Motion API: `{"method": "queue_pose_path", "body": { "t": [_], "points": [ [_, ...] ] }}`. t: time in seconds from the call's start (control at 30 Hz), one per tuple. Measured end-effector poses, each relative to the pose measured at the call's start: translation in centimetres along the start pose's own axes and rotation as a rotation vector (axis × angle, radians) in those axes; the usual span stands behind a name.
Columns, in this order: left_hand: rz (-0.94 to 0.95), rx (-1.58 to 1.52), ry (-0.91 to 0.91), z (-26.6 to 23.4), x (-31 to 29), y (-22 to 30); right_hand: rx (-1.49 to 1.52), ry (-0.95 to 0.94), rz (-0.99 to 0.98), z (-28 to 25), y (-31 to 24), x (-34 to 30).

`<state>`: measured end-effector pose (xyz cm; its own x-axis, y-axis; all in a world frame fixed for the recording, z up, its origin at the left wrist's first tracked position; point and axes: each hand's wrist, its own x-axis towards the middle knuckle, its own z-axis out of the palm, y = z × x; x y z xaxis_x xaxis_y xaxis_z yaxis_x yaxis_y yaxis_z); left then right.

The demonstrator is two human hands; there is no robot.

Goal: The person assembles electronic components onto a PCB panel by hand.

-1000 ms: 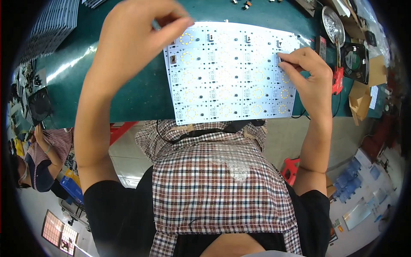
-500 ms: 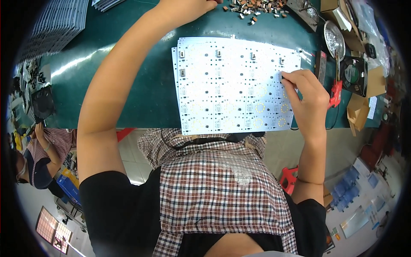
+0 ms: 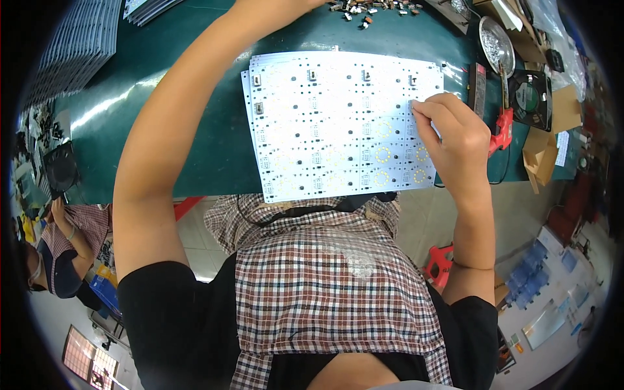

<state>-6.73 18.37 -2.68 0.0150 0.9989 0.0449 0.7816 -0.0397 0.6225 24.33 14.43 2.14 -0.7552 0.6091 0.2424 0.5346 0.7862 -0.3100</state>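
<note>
A stack of white circuit boards [image 3: 328, 162] lies at the table's near edge, printed with rows of yellow rings. Several small slide switches [image 3: 312, 75] sit along the far row of the top board, and one [image 3: 259, 108] is in the second row at the left. My right hand [image 3: 458, 133] is pinched over the board's right side, below the far-right switch. A small dark part shows at its fingertips, mostly hidden by them. My left hand [image 3: 279, 12] reaches to the far edge of the view beside a pile of small switches [image 3: 370, 9]; its fingers are cut off.
More boards stand stacked [image 3: 81, 49] at the far left. On the right are a round metal dish [image 3: 496, 45], a red-handled tool [image 3: 501, 132], a black fan [image 3: 532, 97] and open cardboard boxes [image 3: 541, 157]. Another person [image 3: 65, 260] works at the far left.
The whole view has shifted, so the boards and table items appear slightly further left and up. My right hand stays pinched at the same board spot; my left hand remains near the pile.
</note>
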Motion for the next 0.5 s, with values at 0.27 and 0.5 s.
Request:
{"method": "queue_pose_path", "body": {
  "t": [0.27, 0.5],
  "points": [
    [-0.288, -1.004, -0.141, -2.5, -3.6, 1.1, 0.022, 0.024, -0.062, 0.0, 0.6, -0.1],
    [0.005, -0.773, -0.013, -1.7, -7.2, 0.7, 0.197, -0.108, 0.198, -0.6, 1.0, 0.4]
  ]
}}
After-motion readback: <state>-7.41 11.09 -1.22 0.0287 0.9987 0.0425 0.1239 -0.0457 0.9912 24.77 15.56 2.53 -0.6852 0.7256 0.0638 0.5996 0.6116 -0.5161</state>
